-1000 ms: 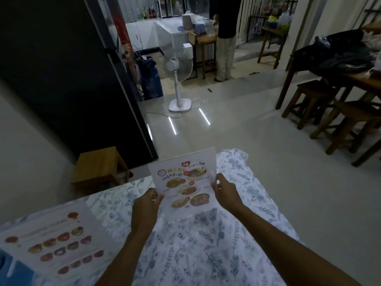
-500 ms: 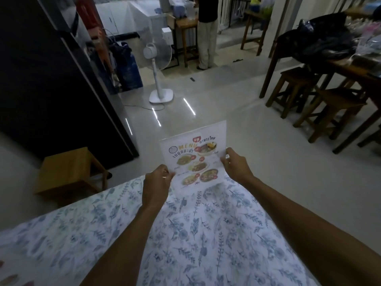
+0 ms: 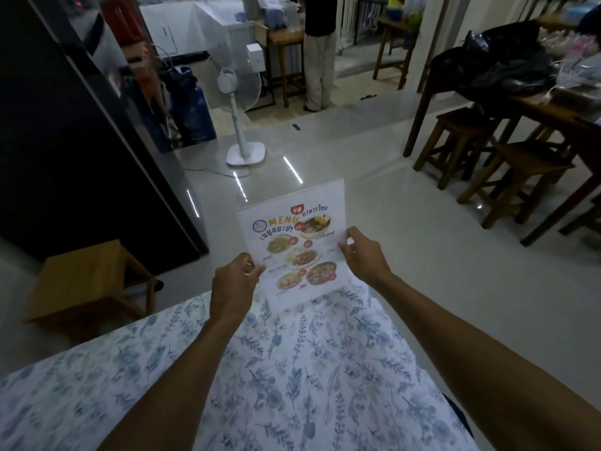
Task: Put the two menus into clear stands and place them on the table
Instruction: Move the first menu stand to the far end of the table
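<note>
Floral table (image 3: 292, 369): menu (image 3: 294, 249) upright at 12; left hand (image 3: 232, 288) & right hand (image 3: 364, 255) pinch its side edges. Light, stiff, slick; hold low.

A small eatery's dining room. Dark wooden dining tables (image 3: 549, 109) with matching stools (image 3: 461, 138) line a tiled floor (image 3: 374, 196), and an illustrated food menu (image 3: 294, 245) stands at a cloth-covered table (image 3: 292, 369). A pedestal fan (image 3: 242, 99) stands before a counter area behind.

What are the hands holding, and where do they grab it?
The menu, upright at the table's far edge. Left hand pinches its left side edge, right hand its right side edge.
</note>
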Motion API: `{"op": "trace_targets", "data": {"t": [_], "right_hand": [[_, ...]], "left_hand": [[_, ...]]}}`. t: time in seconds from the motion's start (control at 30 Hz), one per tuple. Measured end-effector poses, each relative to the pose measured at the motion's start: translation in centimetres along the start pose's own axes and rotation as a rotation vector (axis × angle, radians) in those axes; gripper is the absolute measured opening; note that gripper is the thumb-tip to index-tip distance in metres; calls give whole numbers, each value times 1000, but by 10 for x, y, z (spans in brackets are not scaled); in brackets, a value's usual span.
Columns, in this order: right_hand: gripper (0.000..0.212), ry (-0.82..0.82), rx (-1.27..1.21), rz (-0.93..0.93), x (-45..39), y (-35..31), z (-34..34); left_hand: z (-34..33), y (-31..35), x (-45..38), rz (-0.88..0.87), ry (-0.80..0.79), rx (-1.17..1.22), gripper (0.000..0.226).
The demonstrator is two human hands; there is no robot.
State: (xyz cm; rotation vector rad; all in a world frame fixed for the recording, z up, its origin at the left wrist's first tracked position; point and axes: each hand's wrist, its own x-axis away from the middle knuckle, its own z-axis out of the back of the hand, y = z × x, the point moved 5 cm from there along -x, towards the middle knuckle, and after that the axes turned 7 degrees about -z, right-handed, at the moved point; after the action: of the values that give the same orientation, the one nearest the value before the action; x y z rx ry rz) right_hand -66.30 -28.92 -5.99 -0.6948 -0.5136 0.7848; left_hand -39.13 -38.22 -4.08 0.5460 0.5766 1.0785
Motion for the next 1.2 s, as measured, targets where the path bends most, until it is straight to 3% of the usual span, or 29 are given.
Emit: {"op": "trace_targets", "data": {"t": [0.7,0.97,1.2], "right_hand": [[17,40,-16,-7,-41,-3,-3],[17,66,3,-8,-47,-4,-4],[29,50,7,-38,-39,-5,-8]], "left_hand": [[-11,2,-39,-4,7,56,30],[-14,1,-48,-21,16,48,22],[-14,3,-43,-41,7,-25,21]]}}
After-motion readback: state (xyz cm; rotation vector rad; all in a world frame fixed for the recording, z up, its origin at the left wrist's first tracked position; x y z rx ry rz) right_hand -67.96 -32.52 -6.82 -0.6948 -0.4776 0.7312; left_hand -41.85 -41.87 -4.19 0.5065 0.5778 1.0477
